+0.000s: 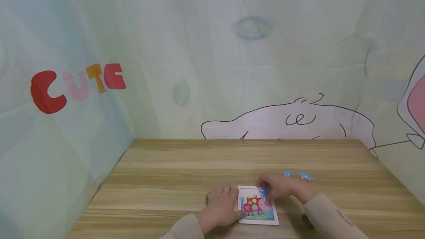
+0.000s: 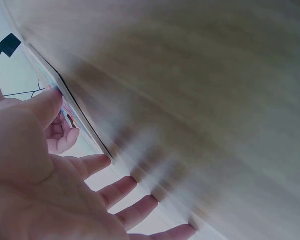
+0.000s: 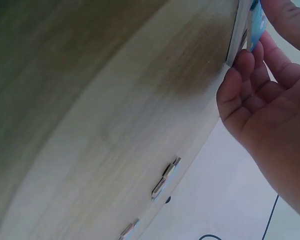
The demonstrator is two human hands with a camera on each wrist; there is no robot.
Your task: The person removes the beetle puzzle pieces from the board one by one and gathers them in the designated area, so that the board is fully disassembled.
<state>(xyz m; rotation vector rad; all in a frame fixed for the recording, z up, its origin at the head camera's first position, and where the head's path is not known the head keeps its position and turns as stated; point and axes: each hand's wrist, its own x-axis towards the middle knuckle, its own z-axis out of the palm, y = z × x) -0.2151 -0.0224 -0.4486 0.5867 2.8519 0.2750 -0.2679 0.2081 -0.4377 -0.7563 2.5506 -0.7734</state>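
A white-framed jigsaw puzzle (image 1: 259,217) lies on the table, showing a red spotted figure with a pink head on blue and green. Its upper left part is bare white. My left hand (image 1: 221,206) rests beside the frame's left edge, fingers spread, with the thumb on the puzzle's lower left. In the left wrist view its fingertips (image 2: 149,200) touch the table. My right hand (image 1: 280,187) pinches a blue puzzle piece (image 1: 264,192) over the upper right of the puzzle. The right wrist view shows this puzzle piece (image 3: 258,27) tilted between thumb and fingers.
Two loose blue puzzle pieces lie behind the right hand: a smaller piece (image 1: 287,173) and a larger piece (image 1: 305,176). The wooden table (image 1: 159,180) meets a printed cloth backdrop (image 1: 159,47) at its back and sides. A dark object (image 1: 307,221) shows under the right sleeve.
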